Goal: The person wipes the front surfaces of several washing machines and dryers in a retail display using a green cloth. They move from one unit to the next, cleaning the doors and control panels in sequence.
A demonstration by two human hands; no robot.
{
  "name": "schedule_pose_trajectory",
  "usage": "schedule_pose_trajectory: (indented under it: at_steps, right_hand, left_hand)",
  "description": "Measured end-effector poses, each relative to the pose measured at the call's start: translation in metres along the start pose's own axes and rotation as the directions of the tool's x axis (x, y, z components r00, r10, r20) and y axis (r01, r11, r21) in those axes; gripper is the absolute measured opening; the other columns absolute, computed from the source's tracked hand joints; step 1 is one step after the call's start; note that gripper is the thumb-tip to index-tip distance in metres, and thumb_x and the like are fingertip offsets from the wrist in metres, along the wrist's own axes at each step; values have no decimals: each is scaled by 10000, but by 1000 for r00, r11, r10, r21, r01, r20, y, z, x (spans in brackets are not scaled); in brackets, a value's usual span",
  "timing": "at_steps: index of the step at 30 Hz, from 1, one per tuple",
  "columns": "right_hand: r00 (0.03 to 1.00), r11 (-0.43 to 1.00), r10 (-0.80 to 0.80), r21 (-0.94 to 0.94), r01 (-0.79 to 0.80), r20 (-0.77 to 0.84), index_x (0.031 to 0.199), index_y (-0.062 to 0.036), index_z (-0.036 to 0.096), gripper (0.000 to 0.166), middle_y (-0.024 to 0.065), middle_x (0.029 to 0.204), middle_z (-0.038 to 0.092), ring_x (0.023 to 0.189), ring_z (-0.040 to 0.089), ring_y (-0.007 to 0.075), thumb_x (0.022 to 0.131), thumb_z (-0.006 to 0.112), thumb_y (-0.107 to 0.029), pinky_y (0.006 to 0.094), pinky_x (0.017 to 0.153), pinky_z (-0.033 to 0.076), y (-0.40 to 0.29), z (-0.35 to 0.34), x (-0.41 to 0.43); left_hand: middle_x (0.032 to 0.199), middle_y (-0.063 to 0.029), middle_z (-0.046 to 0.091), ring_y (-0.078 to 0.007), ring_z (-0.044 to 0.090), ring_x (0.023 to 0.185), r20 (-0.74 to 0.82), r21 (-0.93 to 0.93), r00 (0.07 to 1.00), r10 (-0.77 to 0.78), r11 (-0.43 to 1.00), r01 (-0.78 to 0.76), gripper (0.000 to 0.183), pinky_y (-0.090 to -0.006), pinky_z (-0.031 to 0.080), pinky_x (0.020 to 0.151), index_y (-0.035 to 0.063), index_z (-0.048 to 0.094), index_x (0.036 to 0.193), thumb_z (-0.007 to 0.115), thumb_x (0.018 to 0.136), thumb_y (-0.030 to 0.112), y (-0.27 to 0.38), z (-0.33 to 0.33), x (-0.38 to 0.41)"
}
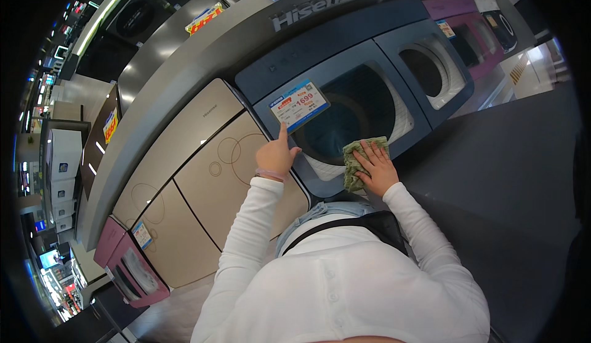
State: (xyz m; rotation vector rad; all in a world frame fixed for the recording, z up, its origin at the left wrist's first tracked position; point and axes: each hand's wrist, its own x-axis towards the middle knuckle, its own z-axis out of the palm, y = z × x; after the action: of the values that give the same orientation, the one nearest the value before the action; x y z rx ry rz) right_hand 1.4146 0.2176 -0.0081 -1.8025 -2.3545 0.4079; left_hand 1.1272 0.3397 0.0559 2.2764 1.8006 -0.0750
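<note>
In front of me is a dark blue twin-tub washing machine (295, 77) with see-through lid windows. My right hand (378, 167) lies spread over a crumpled green cloth (354, 158), pressing it on the front edge of the larger lid (411, 146). A price card (300, 105) lies at the left of that lid and bears writing. My left hand (277, 153) holds nothing; its index finger points at the card's lower edge and appears to touch it, with the thumb held out to the side.
A beige twin-tub machine (198, 140) with circle patterns adjoins on the left, and a pink one (134, 264) stands beyond. Another pink machine (480, 33) is at the far right. Behind runs a raised grey ledge (221, 33) bearing Hisense lettering. A dark surface (489, 167) lies to my right.
</note>
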Motion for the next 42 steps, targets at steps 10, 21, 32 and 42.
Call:
schedule_pose_trajectory:
  at_steps: [10,21,32,42]
  right_hand:
    - [975,975,-220,-11,220,33,1488,-347,372,635,66,1618,174,1473,183,335,904,615,-398,490,1188,162,-40,10,64]
    - [945,947,-313,-101,303,-96,1522,-196,310,659,56,1628,142,1493,142,236,941,496,-447,464,1208,83,-112,35,153]
    - [964,967,-243,-102,232,-104,1536,-144,264,679,76,1635,81,1507,36,249,964,446,-461,496,1203,0,-127,41,218]
    - [939,940,-340,22,339,48,1509,-310,341,652,75,1628,137,1496,120,288,915,557,-471,477,1205,60,-70,10,94]
  left_hand:
    - [729,-123,691,-315,673,658,-33,-127,999,22,992,-26,509,-435,512,562,83,590,1280,678,855,349,2,14,-38]
    - [822,-150,702,-349,673,741,-85,-225,981,-176,962,153,371,-458,527,637,143,645,1215,628,894,329,-28,2,-76]
    - [805,-144,701,-350,672,738,-110,-246,953,-283,937,250,315,-455,525,631,147,662,1181,595,917,304,-38,-5,-73]
    - [778,-150,694,-354,664,710,-42,-255,997,-62,966,50,478,-463,512,615,184,542,1360,596,911,339,-18,-5,-52]
